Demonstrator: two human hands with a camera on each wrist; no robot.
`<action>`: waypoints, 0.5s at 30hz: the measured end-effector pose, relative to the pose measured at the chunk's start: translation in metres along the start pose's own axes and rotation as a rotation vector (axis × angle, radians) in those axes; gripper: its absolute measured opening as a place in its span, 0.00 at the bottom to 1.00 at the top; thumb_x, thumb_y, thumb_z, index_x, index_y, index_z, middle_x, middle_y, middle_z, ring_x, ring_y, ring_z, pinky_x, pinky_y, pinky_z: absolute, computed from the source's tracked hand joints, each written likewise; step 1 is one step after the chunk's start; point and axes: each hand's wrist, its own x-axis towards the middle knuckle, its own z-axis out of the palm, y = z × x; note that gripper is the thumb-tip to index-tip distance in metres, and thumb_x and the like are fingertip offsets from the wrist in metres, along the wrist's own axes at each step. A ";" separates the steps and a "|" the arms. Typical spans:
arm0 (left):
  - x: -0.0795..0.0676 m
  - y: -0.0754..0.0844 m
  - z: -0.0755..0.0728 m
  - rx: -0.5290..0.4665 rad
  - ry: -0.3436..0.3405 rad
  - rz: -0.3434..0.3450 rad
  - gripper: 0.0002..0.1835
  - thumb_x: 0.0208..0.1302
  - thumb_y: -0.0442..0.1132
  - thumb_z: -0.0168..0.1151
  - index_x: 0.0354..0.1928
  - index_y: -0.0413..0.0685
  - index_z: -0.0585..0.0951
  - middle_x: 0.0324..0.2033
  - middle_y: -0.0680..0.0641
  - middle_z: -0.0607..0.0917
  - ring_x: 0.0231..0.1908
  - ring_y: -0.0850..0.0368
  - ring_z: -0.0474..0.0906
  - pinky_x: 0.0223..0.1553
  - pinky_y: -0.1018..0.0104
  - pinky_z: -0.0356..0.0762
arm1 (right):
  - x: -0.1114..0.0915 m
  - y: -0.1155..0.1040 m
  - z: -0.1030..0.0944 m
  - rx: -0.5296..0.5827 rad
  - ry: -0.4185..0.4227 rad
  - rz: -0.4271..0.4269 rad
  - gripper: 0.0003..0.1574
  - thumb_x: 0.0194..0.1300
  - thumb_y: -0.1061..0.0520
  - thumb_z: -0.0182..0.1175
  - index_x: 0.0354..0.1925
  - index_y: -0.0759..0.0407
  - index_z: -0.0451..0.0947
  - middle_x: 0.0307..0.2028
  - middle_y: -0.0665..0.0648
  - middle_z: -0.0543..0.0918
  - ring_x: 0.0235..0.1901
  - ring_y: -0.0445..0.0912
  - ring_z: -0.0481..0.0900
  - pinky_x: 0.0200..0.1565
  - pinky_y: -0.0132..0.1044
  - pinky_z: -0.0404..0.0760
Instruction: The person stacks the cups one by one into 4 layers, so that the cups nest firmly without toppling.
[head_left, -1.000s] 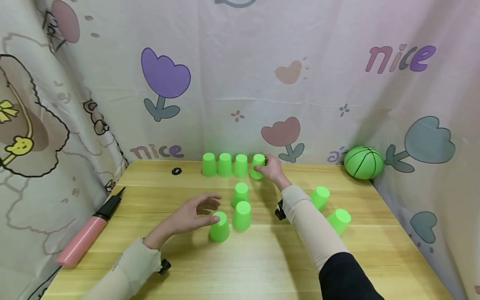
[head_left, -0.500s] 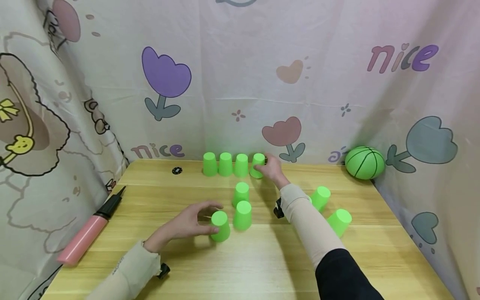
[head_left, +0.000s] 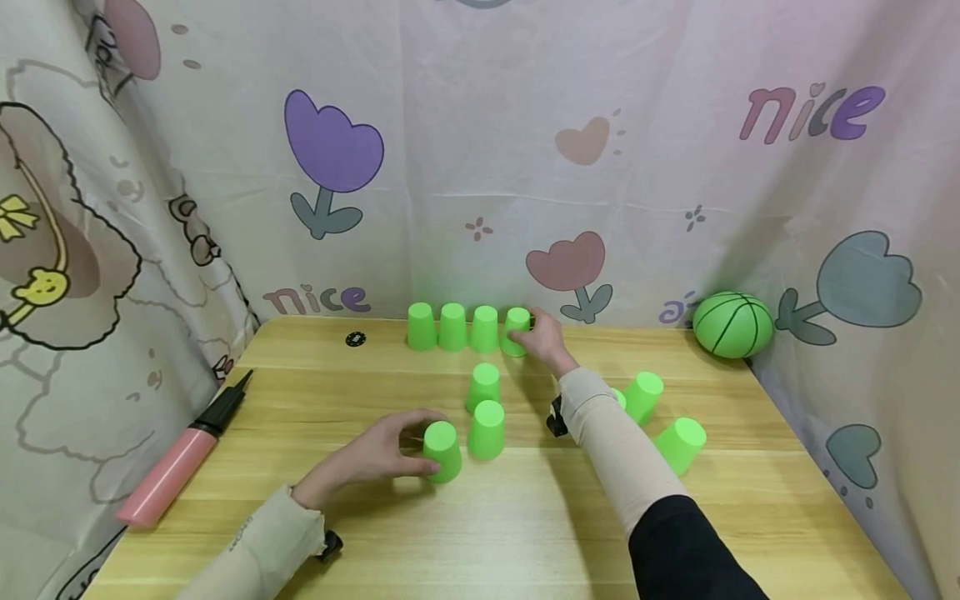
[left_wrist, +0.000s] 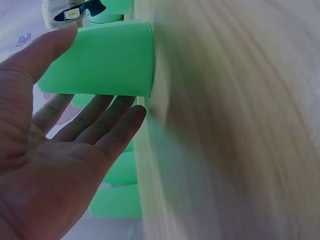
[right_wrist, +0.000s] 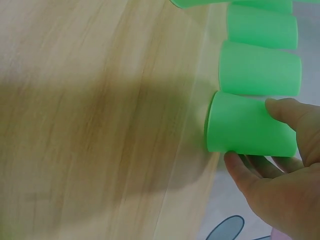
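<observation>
Upside-down green plastic cups stand about the wooden table. My right hand holds the cup at the right end of the back row, its thumb on the near side and the fingers behind, as the right wrist view shows on that cup. Nearer the front, my left hand has its thumb and fingers around another upturned cup. In the left wrist view the thumb lies along one side of this cup, with the fingers at the opposite side. Two more cups, one front and one behind, stand beside it.
Several cups stand at the right, partly behind my right forearm. A green ball sits at the back right corner. A pink hand pump lies along the left edge, and a small black disc at the back left.
My left hand has lowered from above the front cup and closed its thumb and fingers around it. The right hand has stayed on its cup in the back row.
</observation>
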 end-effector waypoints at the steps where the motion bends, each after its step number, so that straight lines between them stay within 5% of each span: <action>1: 0.000 0.000 0.000 -0.001 0.000 0.000 0.34 0.61 0.45 0.79 0.68 0.50 0.77 0.57 0.50 0.86 0.57 0.57 0.83 0.62 0.65 0.83 | 0.000 0.000 0.000 0.002 0.000 0.002 0.40 0.67 0.56 0.70 0.71 0.68 0.69 0.65 0.70 0.80 0.66 0.63 0.77 0.71 0.55 0.77; 15: 0.000 0.001 0.003 -0.008 0.002 -0.021 0.35 0.60 0.44 0.80 0.68 0.48 0.77 0.57 0.49 0.86 0.58 0.56 0.83 0.63 0.66 0.82 | 0.001 0.001 0.002 -0.015 -0.007 0.019 0.45 0.68 0.55 0.69 0.76 0.67 0.64 0.69 0.69 0.76 0.69 0.62 0.74 0.74 0.54 0.74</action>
